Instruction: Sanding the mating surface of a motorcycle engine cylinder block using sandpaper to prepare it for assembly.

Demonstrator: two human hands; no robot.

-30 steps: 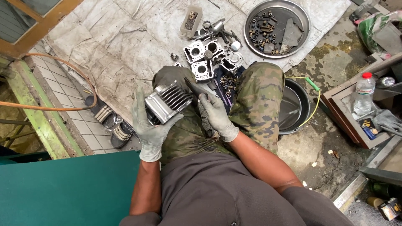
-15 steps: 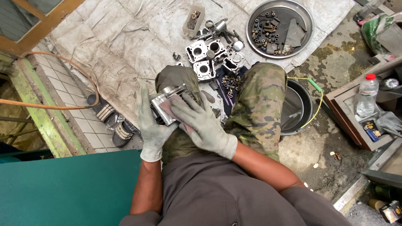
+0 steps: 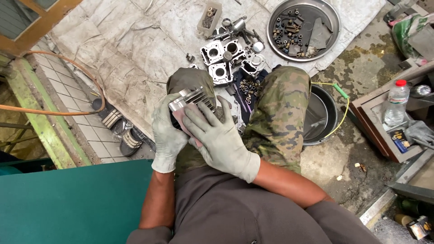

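Gripping finned metal cylinder (image 3: pixel 192 101), gloved left hand (image 3: pixel 167 133) underneath, right hand (image 3: pixel 219 135) fingers spread flat on pink cloth (image 3: pixel 184 118)

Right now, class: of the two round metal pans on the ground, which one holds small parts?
The far pan, on the grey cloth, holds bolts, nuts and flat scraps. The other pan, beside the right knee on bare concrete, looks empty.

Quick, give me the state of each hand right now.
Left hand: closed around the finned grey metal engine cylinder.
Right hand: fingers spread, pressed flat on the same cylinder.
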